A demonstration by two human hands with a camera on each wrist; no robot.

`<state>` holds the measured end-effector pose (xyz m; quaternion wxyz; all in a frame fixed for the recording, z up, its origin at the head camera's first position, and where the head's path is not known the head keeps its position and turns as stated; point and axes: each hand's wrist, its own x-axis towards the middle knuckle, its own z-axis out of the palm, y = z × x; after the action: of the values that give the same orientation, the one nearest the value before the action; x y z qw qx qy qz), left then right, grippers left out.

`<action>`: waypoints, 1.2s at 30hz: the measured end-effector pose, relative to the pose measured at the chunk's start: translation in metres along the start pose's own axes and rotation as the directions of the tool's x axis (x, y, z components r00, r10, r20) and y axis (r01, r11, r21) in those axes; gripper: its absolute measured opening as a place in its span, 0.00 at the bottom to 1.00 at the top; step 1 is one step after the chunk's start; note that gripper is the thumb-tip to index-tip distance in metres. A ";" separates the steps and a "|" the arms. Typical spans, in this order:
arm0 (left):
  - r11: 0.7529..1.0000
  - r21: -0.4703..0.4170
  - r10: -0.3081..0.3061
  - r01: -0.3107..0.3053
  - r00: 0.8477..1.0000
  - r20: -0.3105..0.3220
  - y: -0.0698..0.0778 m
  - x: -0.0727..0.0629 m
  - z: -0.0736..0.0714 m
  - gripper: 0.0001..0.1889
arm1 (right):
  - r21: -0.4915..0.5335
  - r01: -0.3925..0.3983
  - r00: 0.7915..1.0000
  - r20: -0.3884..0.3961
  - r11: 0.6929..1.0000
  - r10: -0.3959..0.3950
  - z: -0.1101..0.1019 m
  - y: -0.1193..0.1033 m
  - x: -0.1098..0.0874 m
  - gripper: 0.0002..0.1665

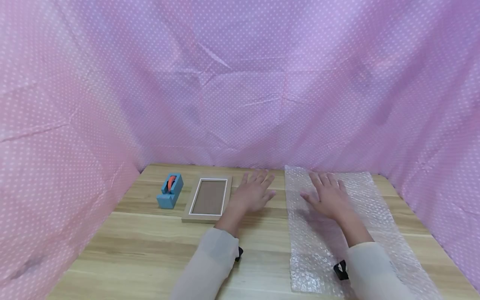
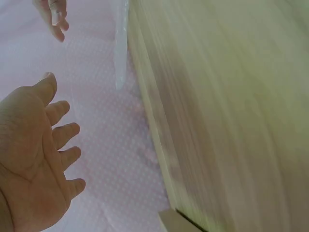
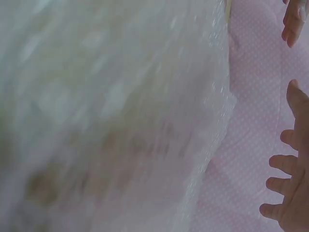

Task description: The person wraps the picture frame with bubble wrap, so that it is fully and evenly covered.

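Observation:
My left hand [image 1: 252, 195] hovers over the table just right of a wooden picture frame [image 1: 188, 211], palm down with the fingers spread and nothing held. The frame lies flat, with a white inner border and a brown middle. Over a sheet of bubble wrap [image 1: 360, 189] my right hand [image 1: 330, 196] is held with its fingers spread, its shadow falling on the sheet. In the left wrist view the left palm [image 2: 29, 154] shows bare. The right wrist view has the right hand [image 3: 297, 179] at its right edge, beside the bubble wrap [image 3: 145, 96].
A blue tape dispenser [image 1: 168, 201] with an orange roll stands left of the picture frame. The wooden table [image 1: 150, 250] backs onto a pink curtain [image 1: 243, 104] with white dots, which also hangs along both sides. The bubble wrap reaches the table's far edge.

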<state>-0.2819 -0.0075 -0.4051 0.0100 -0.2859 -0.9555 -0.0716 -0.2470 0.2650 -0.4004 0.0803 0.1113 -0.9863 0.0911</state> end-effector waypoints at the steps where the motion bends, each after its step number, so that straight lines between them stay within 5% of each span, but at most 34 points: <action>1: 1.000 0.004 0.011 -0.011 1.000 0.005 0.002 0.003 0.002 0.34 | 0.005 -0.008 1.000 0.010 1.000 0.008 -0.001 0.004 -0.002 0.50; 6: 0.996 0.006 0.085 -0.085 0.995 0.052 0.021 0.017 0.006 0.34 | -0.009 -0.034 0.999 0.026 0.999 0.034 -0.005 0.027 -0.012 0.49; 19: 0.959 0.084 0.247 -0.270 0.946 0.212 0.064 0.036 0.031 0.32 | -0.113 -0.077 0.988 0.127 0.991 0.091 -0.016 0.081 -0.041 0.49; 29: 0.917 0.175 0.301 -0.358 0.911 0.284 0.066 0.039 0.042 0.33 | -0.067 0.000 0.987 0.158 0.998 0.011 -0.014 0.111 -0.064 0.46; 36: 0.901 0.167 0.349 -0.400 0.898 0.268 0.060 0.045 0.052 0.33 | -0.028 0.035 0.985 0.172 0.999 -0.030 -0.008 0.126 -0.074 0.50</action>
<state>-0.2855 0.0739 -0.4462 -0.0566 -0.4689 -0.8786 0.0708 -0.2042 0.4024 -0.4259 -0.0018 0.1337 -0.9889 0.0644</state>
